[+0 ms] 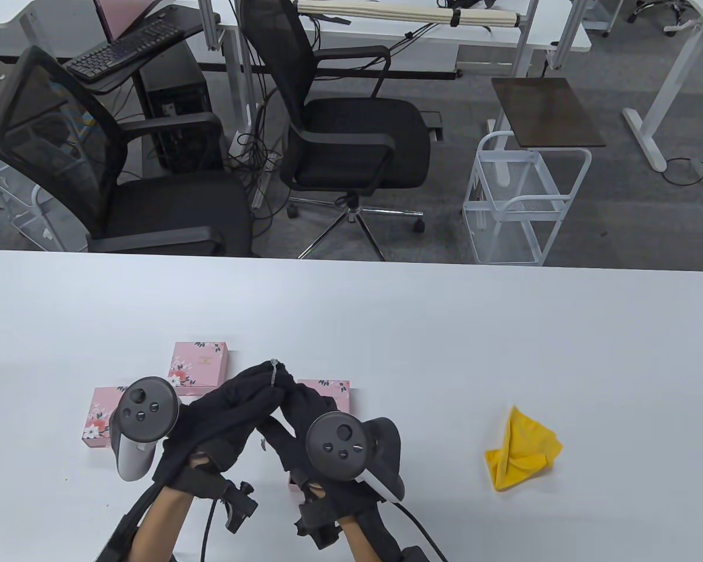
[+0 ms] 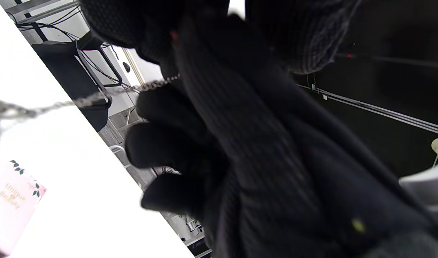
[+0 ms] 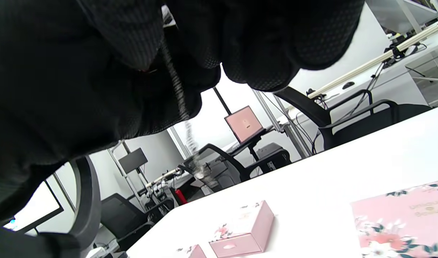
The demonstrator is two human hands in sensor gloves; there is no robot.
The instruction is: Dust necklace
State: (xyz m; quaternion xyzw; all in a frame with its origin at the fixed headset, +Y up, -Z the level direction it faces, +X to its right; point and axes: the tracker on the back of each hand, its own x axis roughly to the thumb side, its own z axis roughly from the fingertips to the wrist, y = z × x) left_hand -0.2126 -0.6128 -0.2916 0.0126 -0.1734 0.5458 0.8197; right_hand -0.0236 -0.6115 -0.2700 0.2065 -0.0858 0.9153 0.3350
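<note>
Both gloved hands are raised above the near part of the white table (image 1: 386, 328), fingertips meeting in a peak. The left hand (image 1: 222, 418) angles up and to the right, the right hand (image 1: 304, 410) leans in from the other side. Their fingers are drawn together and pinch the necklace (image 1: 274, 372), a thin silver chain that shows at the peak in the table view. In the left wrist view the chain (image 2: 97, 96) runs taut from the curled fingers (image 2: 161, 143) toward the blurred left edge; in the right wrist view it (image 3: 176, 86) hangs down between the fingertips, its lower end probably a small pendant, though it is too blurred to be sure.

3 pink floral boxes (image 1: 199, 364) lie on the table beneath and just beyond the hands. A crumpled yellow cloth (image 1: 521, 448) lies well apart to the right, with bare tabletop between it and the hands and out to the far edge.
</note>
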